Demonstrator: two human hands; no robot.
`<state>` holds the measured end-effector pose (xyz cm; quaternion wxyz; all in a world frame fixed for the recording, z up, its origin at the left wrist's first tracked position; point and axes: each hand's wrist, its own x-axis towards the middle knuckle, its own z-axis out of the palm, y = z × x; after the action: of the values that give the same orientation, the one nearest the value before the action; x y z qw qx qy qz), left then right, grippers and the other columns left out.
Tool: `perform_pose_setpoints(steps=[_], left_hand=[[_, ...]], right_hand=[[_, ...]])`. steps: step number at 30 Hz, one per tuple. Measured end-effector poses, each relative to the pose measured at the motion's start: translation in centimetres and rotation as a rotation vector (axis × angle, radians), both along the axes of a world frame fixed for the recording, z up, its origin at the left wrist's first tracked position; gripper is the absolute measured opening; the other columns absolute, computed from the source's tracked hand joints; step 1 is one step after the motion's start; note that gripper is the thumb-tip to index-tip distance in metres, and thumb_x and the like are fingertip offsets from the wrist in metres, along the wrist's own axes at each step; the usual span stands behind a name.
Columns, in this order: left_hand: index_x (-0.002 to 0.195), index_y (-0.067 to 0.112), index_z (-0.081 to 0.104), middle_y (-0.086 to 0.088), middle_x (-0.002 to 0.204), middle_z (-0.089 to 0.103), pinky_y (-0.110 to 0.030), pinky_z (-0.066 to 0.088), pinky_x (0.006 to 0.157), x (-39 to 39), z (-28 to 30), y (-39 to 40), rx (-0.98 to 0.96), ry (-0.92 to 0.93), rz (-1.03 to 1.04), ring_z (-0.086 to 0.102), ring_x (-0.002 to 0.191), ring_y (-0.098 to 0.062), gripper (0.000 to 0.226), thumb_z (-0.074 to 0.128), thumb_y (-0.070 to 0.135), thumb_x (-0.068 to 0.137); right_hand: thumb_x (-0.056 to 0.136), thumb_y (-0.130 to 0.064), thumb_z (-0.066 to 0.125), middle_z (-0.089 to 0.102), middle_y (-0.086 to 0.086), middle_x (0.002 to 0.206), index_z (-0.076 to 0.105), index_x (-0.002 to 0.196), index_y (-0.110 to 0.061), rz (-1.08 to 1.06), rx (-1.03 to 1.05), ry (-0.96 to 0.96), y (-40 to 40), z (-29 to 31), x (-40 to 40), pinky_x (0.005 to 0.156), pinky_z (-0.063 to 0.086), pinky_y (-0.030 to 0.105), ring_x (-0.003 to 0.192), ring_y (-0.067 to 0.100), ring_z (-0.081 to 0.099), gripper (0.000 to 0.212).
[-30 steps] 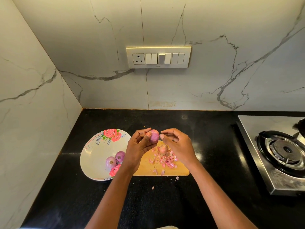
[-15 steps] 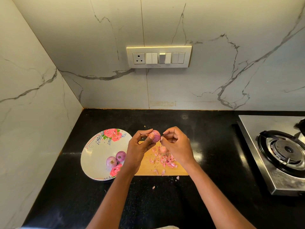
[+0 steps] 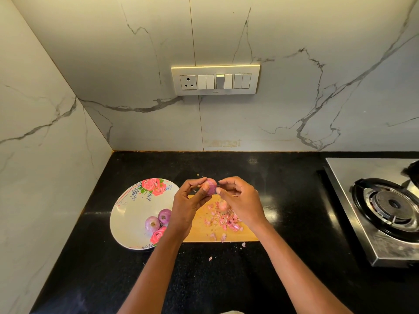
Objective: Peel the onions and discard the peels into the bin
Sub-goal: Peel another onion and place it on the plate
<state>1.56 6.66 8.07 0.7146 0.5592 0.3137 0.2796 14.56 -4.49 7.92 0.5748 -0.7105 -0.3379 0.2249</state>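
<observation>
Above the far edge of the wooden chopping board [image 3: 201, 232], a small purple onion [image 3: 210, 186] is gripped in the left hand [image 3: 189, 203], while the right hand [image 3: 241, 200] pinches at its skin. Pink peels [image 3: 223, 219] litter the board; two peeled onions [image 3: 158, 219] lie on the floral white plate [image 3: 129, 214] touching the board's left edge.

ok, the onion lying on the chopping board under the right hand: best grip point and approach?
Probably a pinch across the round middle of the small onion, fingertips on opposite sides, coming from above. It is small and roundish, lying on the flat chopping board among loose peels, so nothing offers a handle. The right hand hovers over it and would need to clear first.
</observation>
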Motion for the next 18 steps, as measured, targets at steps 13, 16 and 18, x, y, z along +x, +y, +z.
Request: perform_pose_setpoints(steps=[13,16,18], left_hand=[[0.120,0.017,0.067,-0.006,0.123,0.070,-0.034,0.059,0.092,0.1,0.0,-0.3,-0.041,-0.009,-0.011,0.070,0.112,-0.024,0.039,0.069,0.028,0.083],[0.123,0.019,0.064,-0.007,0.123,0.070,-0.037,0.060,0.092,0.2,0.0,-0.5,-0.065,-0.016,-0.028,0.071,0.110,-0.025,0.038,0.066,0.029,0.086],[0.125,0.020,0.061,-0.005,0.121,0.071,-0.036,0.060,0.091,0.2,0.1,-0.6,-0.077,-0.020,-0.033,0.072,0.108,-0.024,0.038,0.063,0.031,0.089]], right_hand=[[0.087,-0.010,0.078,0.073,-0.007,0.086,0.068,0.093,-0.017,-0.080,0.023,-0.015,0.3,0.0,-0.4,0.073,0.056,0.017,0.082,0.004,0.070,0.014],[0.089,-0.012,0.076,0.072,-0.010,0.088,0.070,0.095,-0.020,-0.102,-0.013,-0.046,0.3,-0.5,-0.1,0.075,0.056,0.017,0.085,0.002,0.069,0.012],[0.092,-0.013,0.072,0.072,-0.016,0.091,0.072,0.097,-0.024,-0.115,-0.060,-0.083,0.3,-0.7,0.3,0.076,0.055,0.013,0.088,-0.004,0.067,0.012]])
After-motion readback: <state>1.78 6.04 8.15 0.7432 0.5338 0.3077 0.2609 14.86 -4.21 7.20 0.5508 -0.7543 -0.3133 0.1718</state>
